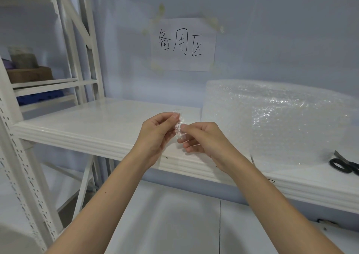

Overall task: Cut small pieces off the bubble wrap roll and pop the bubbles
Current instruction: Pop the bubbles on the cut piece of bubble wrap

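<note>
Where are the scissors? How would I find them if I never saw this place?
Look along the white shelf to the big bubble wrap roll on its right side. Just past the roll's lower right edge, at the far right of the picture, lie the scissors, flat on the shelf. They are the only dark thing there: black loop handles and grey blades, partly cut off by the picture's edge.

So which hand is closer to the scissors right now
Right. The right hand is nearer the scissors, which lie at the shelf's far right; the left hand is further left. Both pinch the bubble wrap piece.
</note>
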Demonstrator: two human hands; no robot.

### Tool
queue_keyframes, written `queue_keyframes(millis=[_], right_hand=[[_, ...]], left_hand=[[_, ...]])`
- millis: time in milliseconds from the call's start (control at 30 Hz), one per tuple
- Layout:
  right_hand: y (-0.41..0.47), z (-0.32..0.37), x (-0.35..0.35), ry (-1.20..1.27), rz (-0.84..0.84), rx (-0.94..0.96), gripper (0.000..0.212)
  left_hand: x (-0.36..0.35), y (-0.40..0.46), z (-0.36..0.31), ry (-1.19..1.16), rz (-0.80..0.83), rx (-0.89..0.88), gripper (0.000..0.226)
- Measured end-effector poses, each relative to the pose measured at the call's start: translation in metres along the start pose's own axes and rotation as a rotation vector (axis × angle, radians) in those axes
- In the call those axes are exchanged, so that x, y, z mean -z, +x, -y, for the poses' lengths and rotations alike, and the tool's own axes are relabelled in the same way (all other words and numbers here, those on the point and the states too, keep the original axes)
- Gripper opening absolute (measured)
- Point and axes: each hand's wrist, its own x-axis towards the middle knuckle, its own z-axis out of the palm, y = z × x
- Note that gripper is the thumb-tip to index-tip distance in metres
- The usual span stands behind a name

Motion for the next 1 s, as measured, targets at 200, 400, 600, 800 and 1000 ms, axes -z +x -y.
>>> queue_keyframes(millis=[200,400,600,800,1000], right_hand=[[0.003,0.0,-0.001,0.002,-0.037,0.034,0.01],[0.007,-0.003,0.001,0.042,-0.091,0.071,0.012],[0.013,-0.008,0.003,0.051,-0.129,0.102,0.015],[0.019,-0.012,0.001,0.056,-0.127,0.082,0.017],[0.036,-0.002,0.001,0.103,-0.137,0.082,0.025]], left_hand=[[0.001,0.001,-0.001,0.008,-0.012,0.02,0.01],[0.002,-0.003,-0.002,0.016,-0.008,0.068,0.022],[0.004,-0.007,0.003,0.137,0.043,0.09,0.014],[0.007,-0.003,0.002,0.211,0.013,0.055,0.011],[0.011,-0.001,0.0,0.272,0.023,0.118,0.01]])
